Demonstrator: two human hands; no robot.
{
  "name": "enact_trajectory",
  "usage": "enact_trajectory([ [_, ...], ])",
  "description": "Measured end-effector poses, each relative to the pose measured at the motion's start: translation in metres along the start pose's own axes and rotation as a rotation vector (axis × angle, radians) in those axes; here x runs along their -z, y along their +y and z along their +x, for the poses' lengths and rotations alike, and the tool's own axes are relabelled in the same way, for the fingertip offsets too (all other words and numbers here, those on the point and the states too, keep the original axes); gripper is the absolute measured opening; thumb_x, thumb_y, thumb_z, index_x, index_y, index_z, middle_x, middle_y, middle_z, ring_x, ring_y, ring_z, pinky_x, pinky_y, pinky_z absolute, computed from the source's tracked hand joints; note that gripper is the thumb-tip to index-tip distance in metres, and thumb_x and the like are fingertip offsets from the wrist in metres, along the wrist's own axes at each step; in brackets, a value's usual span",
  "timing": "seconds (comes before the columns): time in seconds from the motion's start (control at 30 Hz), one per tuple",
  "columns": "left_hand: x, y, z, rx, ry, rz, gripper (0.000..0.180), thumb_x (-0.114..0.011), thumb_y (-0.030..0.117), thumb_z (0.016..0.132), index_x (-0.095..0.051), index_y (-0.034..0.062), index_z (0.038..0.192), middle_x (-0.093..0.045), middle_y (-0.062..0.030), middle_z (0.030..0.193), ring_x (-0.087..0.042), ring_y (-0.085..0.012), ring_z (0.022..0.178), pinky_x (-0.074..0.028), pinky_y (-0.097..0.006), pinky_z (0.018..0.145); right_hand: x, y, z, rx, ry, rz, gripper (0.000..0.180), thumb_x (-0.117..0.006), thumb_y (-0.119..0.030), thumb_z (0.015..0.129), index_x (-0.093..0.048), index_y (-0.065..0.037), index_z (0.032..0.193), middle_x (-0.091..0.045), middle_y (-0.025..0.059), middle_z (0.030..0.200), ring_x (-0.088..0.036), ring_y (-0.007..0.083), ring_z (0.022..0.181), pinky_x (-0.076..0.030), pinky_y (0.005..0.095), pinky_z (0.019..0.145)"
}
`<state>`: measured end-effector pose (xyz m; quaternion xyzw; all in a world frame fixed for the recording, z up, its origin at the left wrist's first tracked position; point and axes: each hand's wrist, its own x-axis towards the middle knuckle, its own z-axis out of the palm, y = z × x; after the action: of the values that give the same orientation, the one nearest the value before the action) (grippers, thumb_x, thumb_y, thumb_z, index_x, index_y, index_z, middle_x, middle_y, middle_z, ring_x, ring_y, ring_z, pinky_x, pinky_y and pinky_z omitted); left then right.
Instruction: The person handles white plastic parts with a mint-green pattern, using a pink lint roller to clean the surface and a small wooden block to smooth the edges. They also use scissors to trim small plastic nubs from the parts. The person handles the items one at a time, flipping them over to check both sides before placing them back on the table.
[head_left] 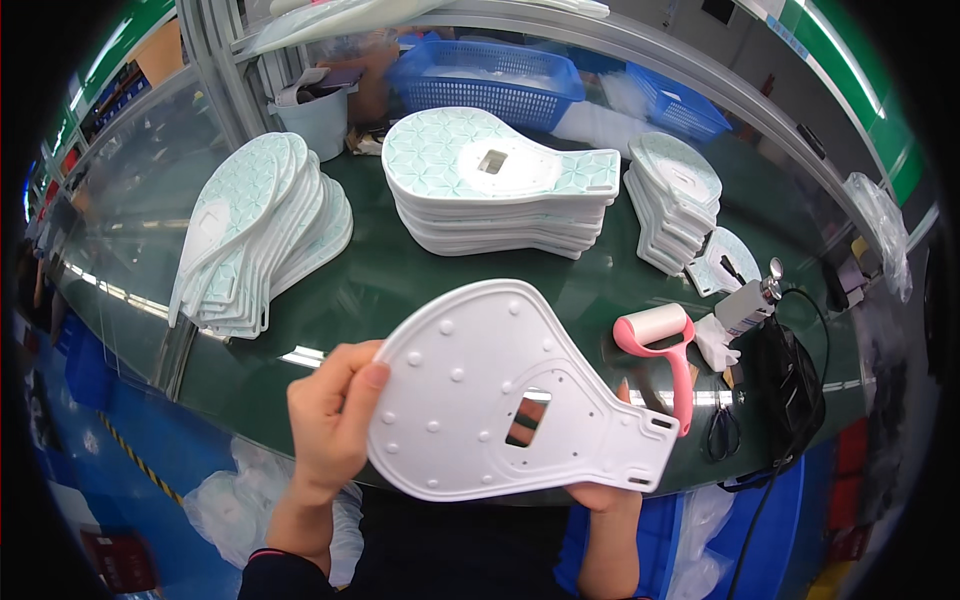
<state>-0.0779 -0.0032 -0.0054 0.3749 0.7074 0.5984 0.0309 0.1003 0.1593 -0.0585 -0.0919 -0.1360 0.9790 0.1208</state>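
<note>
A white paddle-shaped plastic panel (pixel 465 400) is held over the near part of the table, its studded side facing up. My left hand (pixel 332 412) grips its rounded left edge, thumb on top and fingers underneath. Under the narrow right end, my right hand (pixel 606 497) supports the panel; one fingertip shows past the far edge, and fingers appear through the rectangular opening. The rest of that hand is hidden. Behind the panel stands a stack of similar panels (pixel 500 215) with a pale green pattern. More lie in a fanned stack (pixel 265 235) at left and another stack (pixel 675 200) at right.
At right lie a pink-handled lint roller (pixel 680 375), scissors (pixel 723 432), a crumpled white tissue (pixel 715 343), a pump bottle (pixel 748 305) and a black bag (pixel 790 375). A single patterned panel (pixel 722 262) rests behind them. Blue baskets (pixel 490 85) and a bucket (pixel 315 120) stand at the back.
</note>
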Motion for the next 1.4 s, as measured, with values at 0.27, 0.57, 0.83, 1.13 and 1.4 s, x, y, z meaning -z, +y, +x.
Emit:
enact_trajectory([
  [0.27, 0.028, -0.010, 0.092, -0.043, 0.025, 0.021, 0.024, -0.050, 0.019, 0.088, -0.059, -0.0032, 0.086, -0.054, 0.0025, 0.067, -0.045, -0.0033, 0.061, -0.035, -0.018, 0.054, -0.024, -0.051, 0.018, 0.292, 0.085, -0.867, 0.058, -0.051, -0.025, 0.085, -0.026, 0.000, 0.131, -0.043, 0.0155, 0.123, -0.055, 0.0261, 0.100, -0.056, 0.0368, 0.066],
  [0.57, 0.011, -0.059, 0.235, 0.060, 0.194, 0.200, 0.064, -0.044, 0.051, 0.083, -0.049, -0.0066, 0.111, -0.061, -0.0180, 0.087, -0.058, -0.0261, 0.084, -0.042, -0.031, 0.078, -0.080, -0.110, 0.110, 1.138, 0.541, -1.912, 0.050, -0.059, -0.017, 0.081, -0.039, 0.003, 0.123, -0.047, 0.0173, 0.116, -0.052, 0.0206, 0.098, -0.049, 0.0274, 0.067],
  [0.83, -0.041, -0.078, 0.179, 0.038, -0.002, 0.004, 0.074, -0.041, 0.045, 0.087, -0.019, -0.0115, 0.129, -0.029, -0.0295, 0.130, -0.028, -0.0341, 0.124, -0.021, -0.035, 0.101, -0.050, -0.086, 0.135, 1.112, 0.316, -1.920, 0.071, -0.052, -0.032, 0.085, -0.016, 0.005, 0.134, -0.022, 0.0250, 0.137, -0.025, 0.0353, 0.126, -0.024, 0.0356, 0.101],
  [1.13, -0.016, -0.077, 0.168, -0.179, 0.075, 0.461, 0.070, -0.041, 0.045, 0.086, -0.017, 0.0009, 0.135, -0.020, -0.0269, 0.136, -0.015, -0.0391, 0.128, -0.017, -0.047, 0.103, -0.056, -0.082, 0.127, 1.243, 0.351, -2.121, 0.068, -0.054, -0.025, 0.084, -0.018, 0.004, 0.133, -0.021, 0.0244, 0.137, -0.020, 0.0356, 0.128, -0.022, 0.0387, 0.102],
  [1.4, 0.103, -0.085, 0.146, 0.267, 0.142, 1.253, 0.047, -0.059, 0.028, 0.078, -0.047, 0.0103, 0.120, -0.053, -0.0167, 0.113, -0.046, -0.0342, 0.110, -0.022, -0.065, 0.090, -0.076, -0.017, 0.033, 0.954, 0.026, -2.120, 0.054, -0.061, -0.003, 0.074, -0.041, -0.002, 0.125, -0.029, 0.0217, 0.134, -0.032, 0.0355, 0.123, -0.036, 0.0395, 0.094],
])
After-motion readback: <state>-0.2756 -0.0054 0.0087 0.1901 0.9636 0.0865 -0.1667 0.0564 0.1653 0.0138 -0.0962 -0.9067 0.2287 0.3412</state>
